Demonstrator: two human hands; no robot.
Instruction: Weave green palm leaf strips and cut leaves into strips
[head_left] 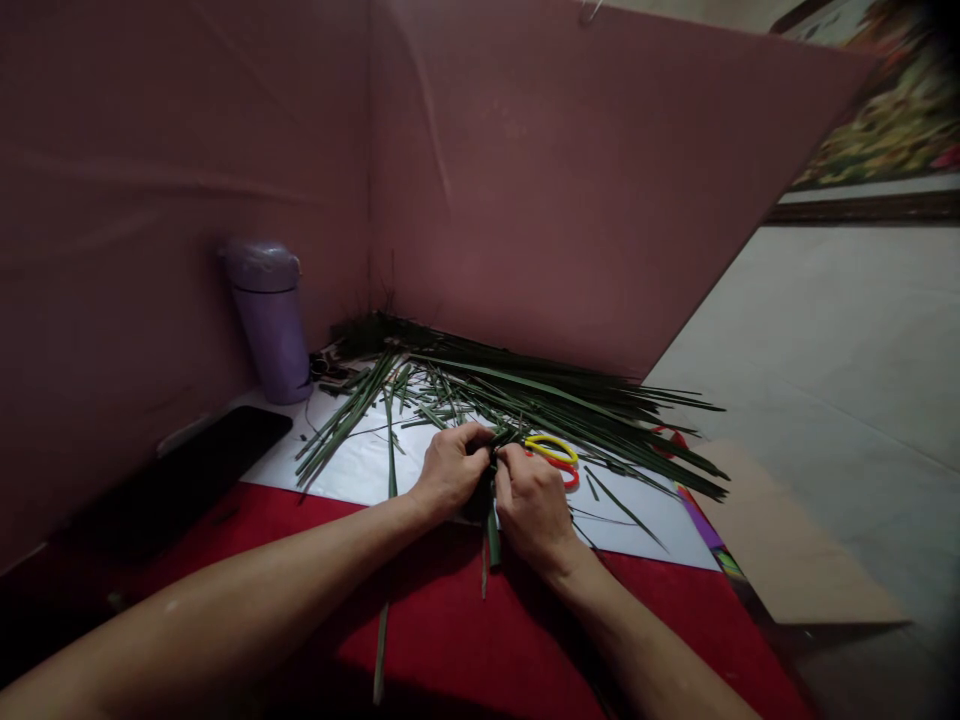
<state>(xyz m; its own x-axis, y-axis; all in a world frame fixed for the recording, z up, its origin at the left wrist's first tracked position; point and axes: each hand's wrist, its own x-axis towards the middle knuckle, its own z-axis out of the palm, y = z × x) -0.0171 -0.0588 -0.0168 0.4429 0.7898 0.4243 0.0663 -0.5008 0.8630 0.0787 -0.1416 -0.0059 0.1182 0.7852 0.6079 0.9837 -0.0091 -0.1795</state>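
My left hand [452, 467] and my right hand [534, 497] meet at the front of a white sheet [337, 472]. Both are closed, fingertips pinched close together on green leaf strips [493, 540], whose ends hang down between them toward the red cloth. What shape the strips form is hidden by my fingers. Scissors with one yellow and one red handle loop [553, 449] lie just beyond my right hand, their blades out of sight. Behind my hands are short cut pieces of leaf [431, 412] and a large bundle of long green leaves [570, 390].
A purple bottle [271, 330] stands at the back left, with a dark flat phone-like object [225, 445] in front of it. Pink panels [585, 190] enclose the back and left. Red cloth [450, 640] covers the near side, and a tan board [795, 530] lies at right.
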